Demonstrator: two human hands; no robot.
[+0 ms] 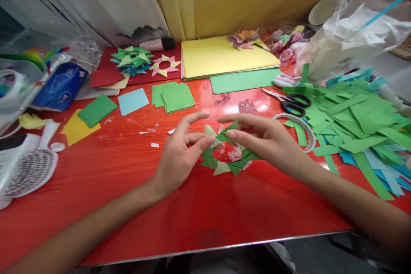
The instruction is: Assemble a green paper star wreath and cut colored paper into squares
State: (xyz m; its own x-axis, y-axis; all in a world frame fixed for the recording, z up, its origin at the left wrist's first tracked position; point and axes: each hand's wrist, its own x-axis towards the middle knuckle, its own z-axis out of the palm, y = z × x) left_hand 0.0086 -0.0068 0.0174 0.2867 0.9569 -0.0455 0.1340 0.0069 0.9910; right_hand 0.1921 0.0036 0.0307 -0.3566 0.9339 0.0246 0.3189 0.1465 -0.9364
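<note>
Lying on the counter (128, 188), the green paper ring (236, 166) looks light and easy to tear, so the left hand (180, 156) pinches its edge while the right hand (268, 139) rests spread fingers on top.

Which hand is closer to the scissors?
Right. The right hand sits just in front and left of the scissors, not touching; the left hand is farther left, across the paper ring.

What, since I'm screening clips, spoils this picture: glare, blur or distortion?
Head view: glare patches on the red table beside the scissors; wide-lens stretch warps the white brush far left; the paper ring held by left hand and right hand is sharp.
</note>
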